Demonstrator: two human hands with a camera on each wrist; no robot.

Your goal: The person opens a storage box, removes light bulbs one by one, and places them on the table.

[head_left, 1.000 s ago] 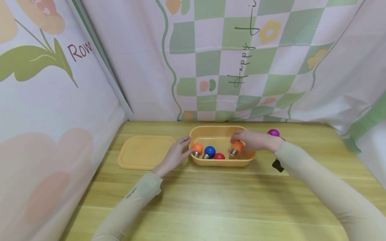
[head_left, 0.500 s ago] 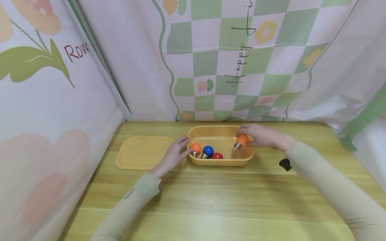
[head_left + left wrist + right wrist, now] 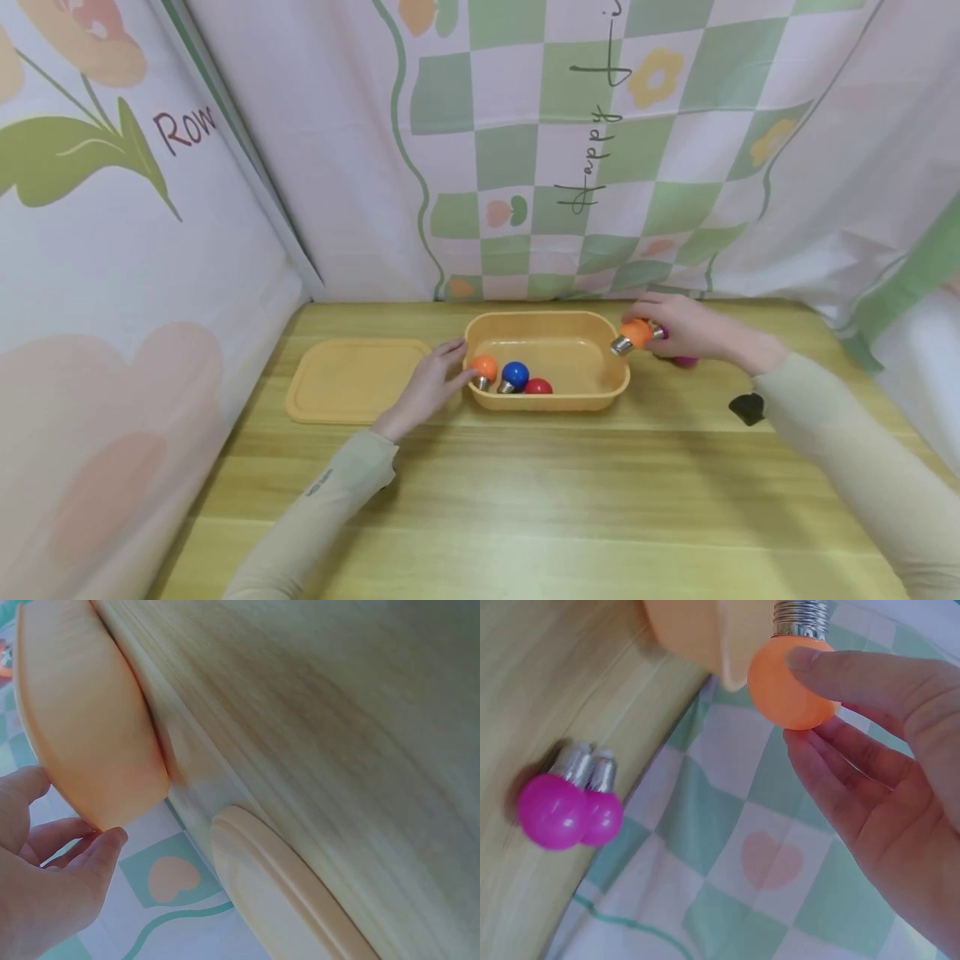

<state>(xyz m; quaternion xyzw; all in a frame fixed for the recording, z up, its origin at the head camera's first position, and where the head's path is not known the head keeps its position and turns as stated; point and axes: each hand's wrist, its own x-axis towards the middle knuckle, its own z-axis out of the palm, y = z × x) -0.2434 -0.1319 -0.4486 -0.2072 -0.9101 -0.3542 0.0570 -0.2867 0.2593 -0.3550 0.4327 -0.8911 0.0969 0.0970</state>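
Observation:
My right hand (image 3: 693, 325) pinches an orange light bulb (image 3: 784, 686) between thumb and fingertips, by its round part, at the right end of a yellow plastic box (image 3: 555, 402). Its metal screw base points toward the box in the head view. My left hand (image 3: 423, 390) rests at the box's left end, with thumb and fingertips spread along the rim. Inside the box, at its near side, lie another orange bulb (image 3: 484, 367), a blue bulb (image 3: 515, 374) and a red bulb (image 3: 538, 387). The red one is partly hidden by the near wall.
Two purple bulbs (image 3: 555, 812) lie side by side on the wooden table (image 3: 525, 500), partly hidden behind my right hand in the head view. A flat yellow lid (image 3: 352, 379) lies left of the box. Printed curtains (image 3: 510, 158) hang behind and to the left.
My right hand has lifted the orange bulb from inside the box and carried it right, to the right rim. The left hand has stayed at the box's left end.

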